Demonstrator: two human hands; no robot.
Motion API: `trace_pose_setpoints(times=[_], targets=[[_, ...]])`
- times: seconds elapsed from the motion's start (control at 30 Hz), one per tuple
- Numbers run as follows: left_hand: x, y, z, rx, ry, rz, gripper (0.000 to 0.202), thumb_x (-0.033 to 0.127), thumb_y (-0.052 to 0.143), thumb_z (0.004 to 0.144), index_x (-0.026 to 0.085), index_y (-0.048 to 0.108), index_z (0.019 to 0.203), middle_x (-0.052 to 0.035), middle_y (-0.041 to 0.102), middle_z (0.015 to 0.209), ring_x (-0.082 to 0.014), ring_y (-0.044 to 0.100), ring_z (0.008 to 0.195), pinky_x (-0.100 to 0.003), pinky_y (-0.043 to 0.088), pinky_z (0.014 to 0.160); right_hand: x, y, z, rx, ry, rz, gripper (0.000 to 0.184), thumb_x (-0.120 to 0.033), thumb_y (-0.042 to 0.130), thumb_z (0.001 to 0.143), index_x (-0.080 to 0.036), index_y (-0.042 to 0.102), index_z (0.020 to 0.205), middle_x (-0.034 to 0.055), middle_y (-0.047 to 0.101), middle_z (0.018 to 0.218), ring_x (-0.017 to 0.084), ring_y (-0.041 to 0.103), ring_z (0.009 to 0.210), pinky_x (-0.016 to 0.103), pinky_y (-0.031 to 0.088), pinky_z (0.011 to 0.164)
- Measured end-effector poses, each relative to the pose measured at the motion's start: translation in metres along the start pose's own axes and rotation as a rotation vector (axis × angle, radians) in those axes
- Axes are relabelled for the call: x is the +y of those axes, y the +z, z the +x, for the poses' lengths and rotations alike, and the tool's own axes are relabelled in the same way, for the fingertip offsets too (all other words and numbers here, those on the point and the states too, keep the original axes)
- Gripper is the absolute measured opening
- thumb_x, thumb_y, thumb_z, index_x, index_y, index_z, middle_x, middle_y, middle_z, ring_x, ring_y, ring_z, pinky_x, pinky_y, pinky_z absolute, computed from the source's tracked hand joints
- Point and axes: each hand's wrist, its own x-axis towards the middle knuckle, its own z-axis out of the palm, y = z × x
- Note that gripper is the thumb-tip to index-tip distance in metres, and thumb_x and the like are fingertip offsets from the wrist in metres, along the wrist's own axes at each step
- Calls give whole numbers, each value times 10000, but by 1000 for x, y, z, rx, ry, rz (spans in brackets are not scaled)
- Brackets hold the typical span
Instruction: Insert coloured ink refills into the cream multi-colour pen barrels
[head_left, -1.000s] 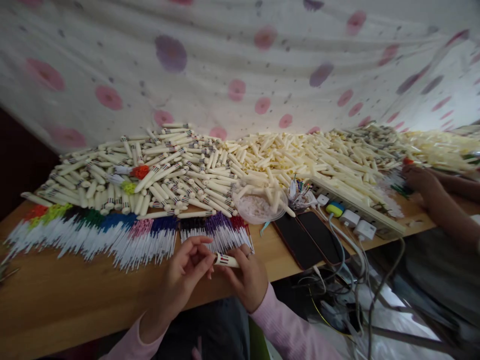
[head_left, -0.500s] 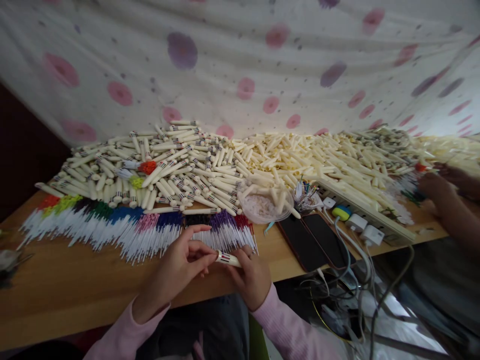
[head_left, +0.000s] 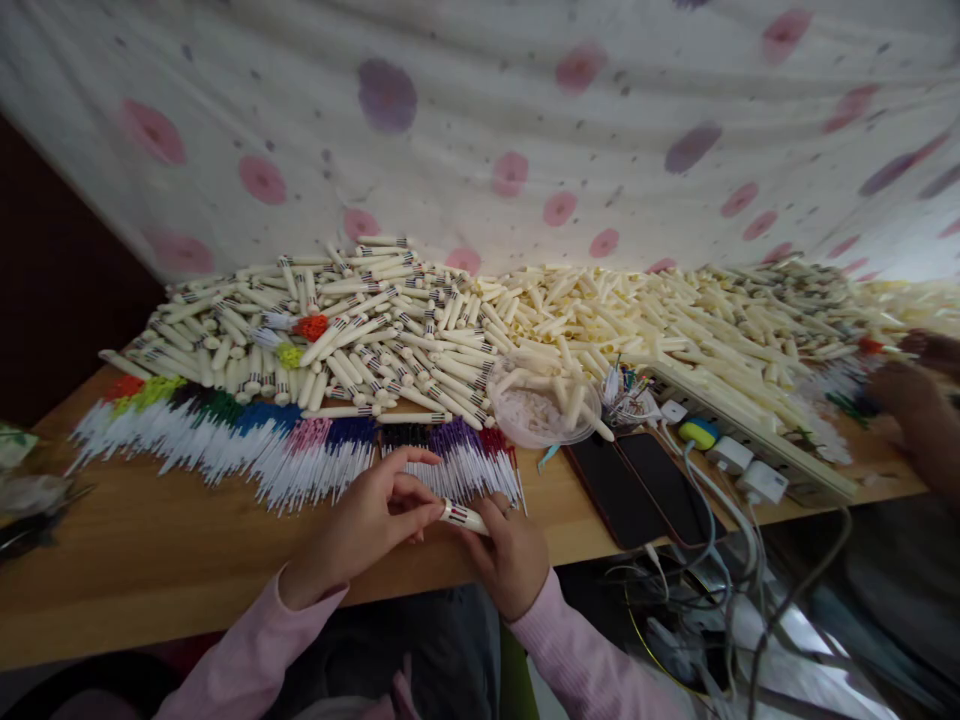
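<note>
Between my hands, over the table's front edge, is a cream multicolour pen (head_left: 464, 517) with small dark and red slots near one end. My right hand (head_left: 510, 550) is closed around its right part, which the fingers hide. With thumb and fingers my left hand (head_left: 382, 515) pinches the slotted left end. Just beyond lie rows of white refill sticks (head_left: 315, 465) with tips sorted by colour, from red and yellow to purple and dark red. Behind these rises a heap of similar cream pens (head_left: 352, 340) with slotted ends.
Plain cream tubes (head_left: 637, 310) are piled right of the pens. A clear tub (head_left: 517, 425) of small parts stands before them, near two phones (head_left: 637, 485) and a power strip (head_left: 780, 450) with cables. Another person's hand (head_left: 904, 390) works at far right.
The view has shifted slightly, so everything on the table appears farther right. My hands keep the same hold on the pen. The other person's hands at the right have moved a little.
</note>
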Motion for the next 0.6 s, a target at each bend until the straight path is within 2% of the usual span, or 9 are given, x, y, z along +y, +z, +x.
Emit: trace_pose_setpoints(times=[0.13, 0.3, 0.43, 0.5, 0.6], targets=[[-4, -6, -7, -90, 72, 56, 384, 180, 684, 746, 238, 589, 1113, -36, 759, 898, -163, 694, 641, -285, 546, 651, 1, 0, 0, -13, 5, -15, 240, -370, 486, 951, -186, 618, 874, 61, 634, 788, 193, 611, 608, 272, 308, 527], [-5, -6, -12, 52, 139, 170, 321, 163, 686, 766, 266, 630, 1065, -16, 785, 816, -212, 735, 815, -301, 543, 759, 1, 1, 1, 0, -18, -11, 220, -356, 491, 947, -190, 615, 873, 62, 637, 799, 210, 622, 623, 276, 309, 525], [-5, -5, -10, 86, 203, 236, 280, 192, 704, 777, 253, 639, 1042, -20, 772, 807, -207, 713, 748, -293, 534, 701, 2, 2, 1, -2, -14, 2, 204, -339, 493, 945, -188, 616, 884, 58, 627, 786, 215, 626, 617, 276, 313, 520], [-7, -5, -8, 111, 275, 309, 177, 217, 718, 774, 243, 676, 945, -18, 730, 813, -176, 655, 676, -264, 504, 633, 2, 1, 1, -5, -13, 2, 191, -327, 512, 936, -186, 618, 863, 59, 624, 778, 224, 632, 636, 276, 321, 525], [-11, -5, -5, 113, 392, 419, 38, 259, 722, 789, 225, 717, 804, -27, 649, 836, -154, 586, 673, -241, 455, 593, 1, 0, 1, -4, -16, -5, 172, -310, 528, 926, -185, 621, 853, 59, 625, 774, 228, 635, 645, 276, 328, 524]])
